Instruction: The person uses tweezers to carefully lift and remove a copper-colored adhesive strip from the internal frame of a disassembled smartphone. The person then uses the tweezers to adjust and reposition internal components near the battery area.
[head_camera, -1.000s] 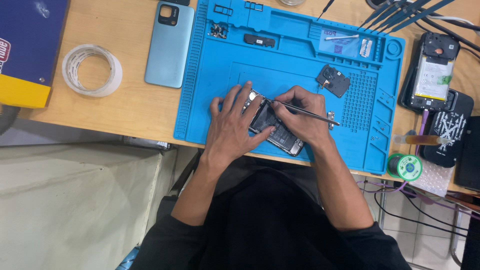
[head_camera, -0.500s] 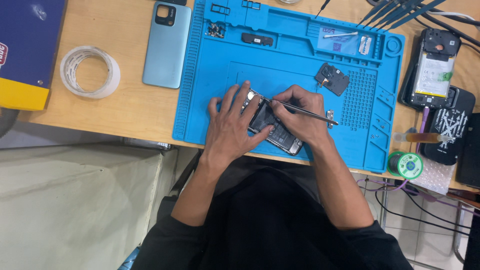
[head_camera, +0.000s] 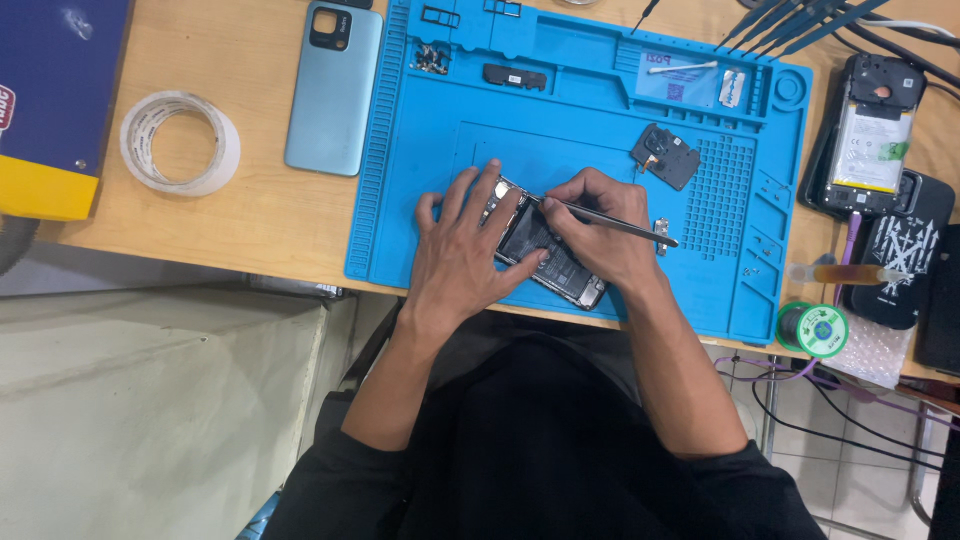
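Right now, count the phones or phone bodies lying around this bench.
3: opened phone under both hands on the blue mat; opened phone at right; dark phone below it. Others may be cut off.

I see a matt blue rubbery mat (head_camera: 480, 150) on a smooth pale wood counter (head_camera: 250, 215). The back cover (head_camera: 333, 90) looks glossy plastic; the tool (head_camera: 610, 223) is thin metal.

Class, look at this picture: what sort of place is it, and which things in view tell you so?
Probably a phone repair bench: a blue repair mat with small parts, an opened phone under the hands, and a removed back cover on the wooden table.
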